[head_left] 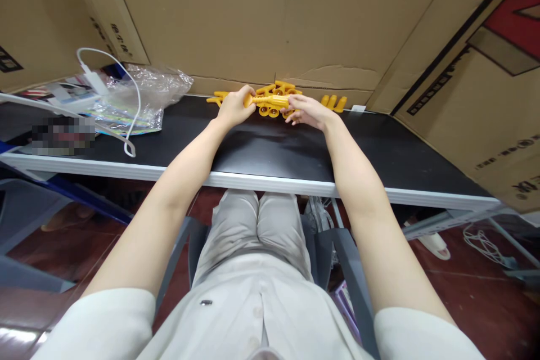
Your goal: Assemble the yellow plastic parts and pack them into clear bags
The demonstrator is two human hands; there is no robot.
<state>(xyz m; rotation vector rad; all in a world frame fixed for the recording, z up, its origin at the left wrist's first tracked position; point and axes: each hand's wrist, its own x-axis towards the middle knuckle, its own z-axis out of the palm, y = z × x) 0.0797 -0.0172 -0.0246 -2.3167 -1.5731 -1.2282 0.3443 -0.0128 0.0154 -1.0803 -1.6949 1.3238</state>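
My left hand (237, 106) is closed on the wide end of a yellow plastic threaded piece (258, 99). Its ridged shaft points right, towards a yellow hollow-looking sleeve (278, 102). The right end of that sleeve is pinched by the thumb and forefinger of my right hand (307, 111), with the other fingers loosely curled. Shaft and sleeve lie in one line above the black tabletop; how deep one sits in the other I cannot tell. Just behind my hands is a pile of yellow plastic parts (284, 86), some with round open ends facing me, partly hidden by the held parts.
Several yellow pieces (334, 102) stand right of the pile. A cardboard wall (270, 22) closes off the back of the black table (270, 149). On the left lie a clear plastic bag (158, 87) and a white cable (138, 98) looping over the table.
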